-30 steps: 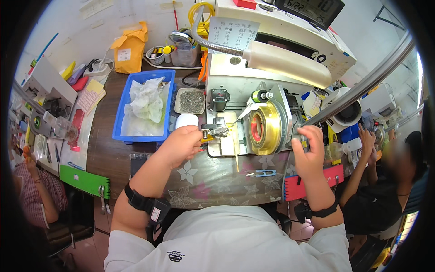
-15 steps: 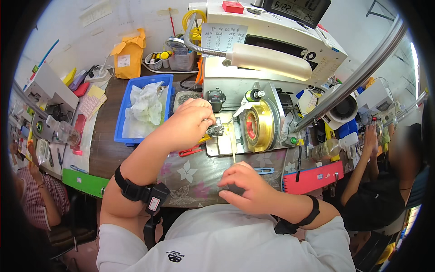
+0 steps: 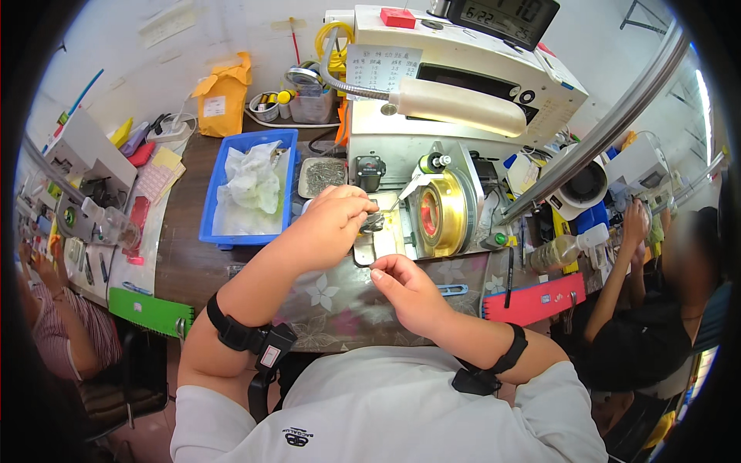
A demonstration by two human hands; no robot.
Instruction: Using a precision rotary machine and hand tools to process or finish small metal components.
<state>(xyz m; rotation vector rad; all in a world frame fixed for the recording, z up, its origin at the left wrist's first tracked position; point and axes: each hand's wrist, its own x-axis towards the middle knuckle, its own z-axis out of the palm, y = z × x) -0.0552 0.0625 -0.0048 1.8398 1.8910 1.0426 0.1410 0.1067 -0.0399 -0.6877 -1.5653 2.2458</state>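
My left hand (image 3: 330, 225) has its fingers curled at the dark metal fixture (image 3: 373, 223) on the machine's small light base plate (image 3: 384, 246). What its fingertips hold, if anything, is hidden. My right hand (image 3: 409, 292) is just in front of that plate, thumb and index fingertips brought together. Whatever lies in that pinch is too small to make out. To the right of the fixture stands a gold-coloured reel (image 3: 441, 214) with a red centre. A white pointed arm (image 3: 417, 185) reaches from the reel's top towards the fixture.
A blue tray (image 3: 208, 210) with crumpled white plastic stands left, beside a small container of fine metal pieces (image 3: 321, 177). A lamp head (image 3: 461, 106) hangs above. A light-blue tool (image 3: 453, 290), a black pen (image 3: 509, 278) and a red board (image 3: 535, 299) lie right. People sit at both sides.
My right hand has moved up towards the plate, and its spread fingers have closed to a pinch. My left hand has shifted slightly down; the red-handled tool near it is now hidden.
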